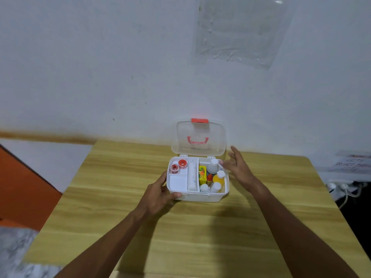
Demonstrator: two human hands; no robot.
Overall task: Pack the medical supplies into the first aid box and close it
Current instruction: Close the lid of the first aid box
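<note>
A white first aid box (200,197) stands on the wooden table with its clear lid (198,137) raised upright; the lid has a red latch and a pink handle. A white tray (177,182) fills the box's left half and holds two small red-capped jars (178,166). The right half holds a yellow carton (202,172), a yellow bottle (218,177) and several white bottles (212,166). My left hand (160,194) grips the box's front left corner. My right hand (239,164) hovers with fingers spread beside the box's right rim, holding nothing.
The wooden table (180,227) meets a white wall behind the box. A power strip with white plugs (341,186) lies off the table's right edge. An orange surface (22,187) is at the left, and a clear plastic sheet (241,31) hangs on the wall.
</note>
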